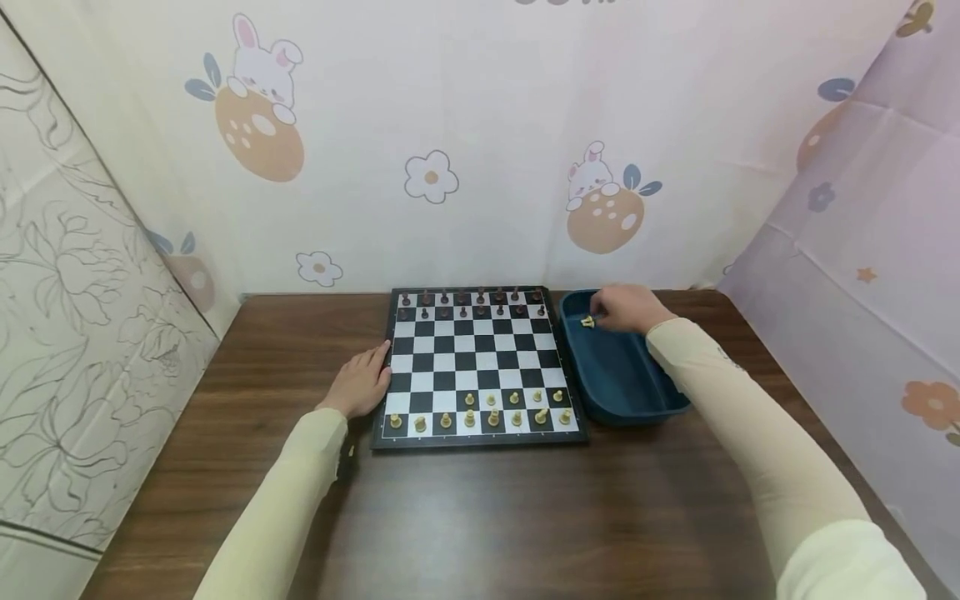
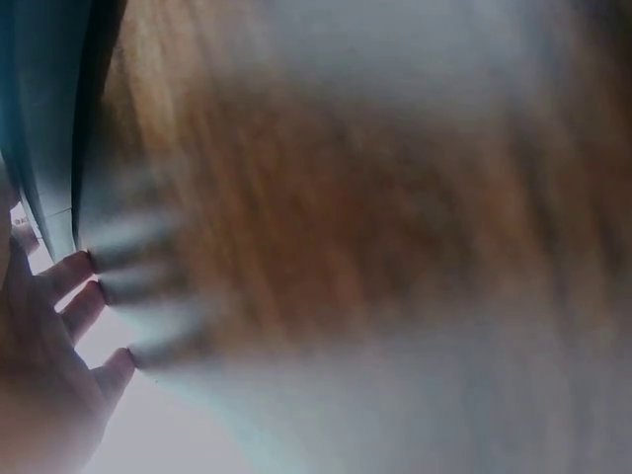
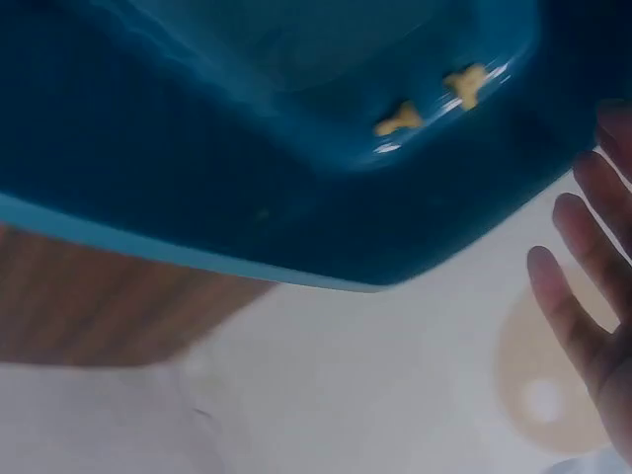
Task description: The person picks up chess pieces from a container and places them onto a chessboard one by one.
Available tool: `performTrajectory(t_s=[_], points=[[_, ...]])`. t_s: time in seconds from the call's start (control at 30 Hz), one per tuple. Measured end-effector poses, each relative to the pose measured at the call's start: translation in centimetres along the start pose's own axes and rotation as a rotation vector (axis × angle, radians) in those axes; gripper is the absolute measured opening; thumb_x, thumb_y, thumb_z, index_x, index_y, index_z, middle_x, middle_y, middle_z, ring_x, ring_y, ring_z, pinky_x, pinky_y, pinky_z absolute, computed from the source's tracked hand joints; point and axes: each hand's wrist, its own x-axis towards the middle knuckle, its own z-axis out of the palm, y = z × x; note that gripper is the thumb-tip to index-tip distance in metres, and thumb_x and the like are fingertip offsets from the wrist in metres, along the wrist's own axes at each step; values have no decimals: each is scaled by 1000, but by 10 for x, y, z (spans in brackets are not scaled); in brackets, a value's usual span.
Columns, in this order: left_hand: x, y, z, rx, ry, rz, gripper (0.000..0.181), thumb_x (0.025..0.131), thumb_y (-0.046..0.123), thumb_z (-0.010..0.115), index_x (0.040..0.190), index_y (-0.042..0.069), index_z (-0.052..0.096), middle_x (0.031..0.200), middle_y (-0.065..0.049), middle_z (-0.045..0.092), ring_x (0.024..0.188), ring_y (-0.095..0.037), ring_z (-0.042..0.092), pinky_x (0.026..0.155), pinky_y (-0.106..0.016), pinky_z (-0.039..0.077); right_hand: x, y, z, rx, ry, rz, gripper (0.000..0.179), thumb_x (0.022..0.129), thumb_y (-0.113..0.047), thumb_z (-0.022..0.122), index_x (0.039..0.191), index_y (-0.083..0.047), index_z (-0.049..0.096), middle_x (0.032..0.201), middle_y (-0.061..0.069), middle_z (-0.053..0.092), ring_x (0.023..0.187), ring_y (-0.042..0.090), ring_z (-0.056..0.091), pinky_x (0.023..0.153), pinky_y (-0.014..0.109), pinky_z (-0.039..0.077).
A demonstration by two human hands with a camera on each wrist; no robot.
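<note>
A black-and-white chessboard [image 1: 465, 350] lies on the wooden table. Dark chess pieces [image 1: 461, 297] stand in two rows on its far side. On the near side pale yellow pieces [image 1: 492, 418] fill the front row, with several pawns [image 1: 513, 398] before them towards the right. My left hand [image 1: 356, 382] rests against the board's left edge, fingers extended. Over the far end of a blue tray [image 1: 622, 379], my right hand [image 1: 628, 308] reaches down, its fingers spread in the right wrist view. Two yellow chess pieces [image 3: 434, 101] lie on the tray floor near those fingers.
The tray stands close along the board's right side. A small yellow piece [image 1: 351, 451] lies on the table by the left sleeve. Behind the table hangs a patterned cloth [image 1: 487, 108], and another cloth [image 1: 862, 275] borders the right side.
</note>
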Motion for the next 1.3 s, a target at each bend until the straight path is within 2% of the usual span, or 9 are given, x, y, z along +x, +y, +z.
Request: performTrajectory(t_s=[0.2,0.33,0.43,0.53,0.83,1.13,1.3], points=[[1,-1,1,-1,3,-2,58,101,27,34,152,3,19,148,-25,32,135,-41,29,110,-54,22,-1,23,9,-36,-24,27,14,83,-5,67,95,0,71,88,12,67,78,26,63,72,46,53],[0,0,0,1,12,-1,57,101,27,34,152,4,20,148,-23,33,135,-40,30,110,-55,22,1,29,19,-89,-19,26,6,84,-3,66,83,-4,72,75,7,65,66,22,60,62,42,53],[0,1,0,0,7,-4,57,101,28,34,152,5,20,149,-22,32,136,-40,29,110,-55,22,1,31,27,-131,-23,35,18,86,-1,63,69,-7,66,60,3,58,54,18,52,52,38,49],[-1,2,1,0,-3,-7,57,102,28,34,152,5,20,150,-21,32,136,-40,28,110,-55,21,0,30,31,-167,-38,53,24,86,1,62,64,-8,62,53,2,53,49,16,48,47,36,46],[-3,4,-1,2,6,-14,57,102,28,36,152,5,21,148,-21,34,135,-39,30,110,-54,22,4,28,40,-215,-22,72,16,87,4,62,73,-4,64,59,7,56,52,20,55,50,42,51],[-5,5,1,-5,-2,-17,57,102,29,35,152,6,21,149,-20,33,136,-38,30,110,-54,23,4,35,56,-210,25,76,22,86,3,63,67,-7,61,56,5,55,49,19,52,48,42,50],[-5,5,-3,1,-3,-27,57,102,29,34,152,6,20,149,-20,33,136,-39,29,110,-55,22,7,33,52,-216,50,66,19,85,-2,67,67,-6,62,54,5,54,48,18,53,47,42,50]])
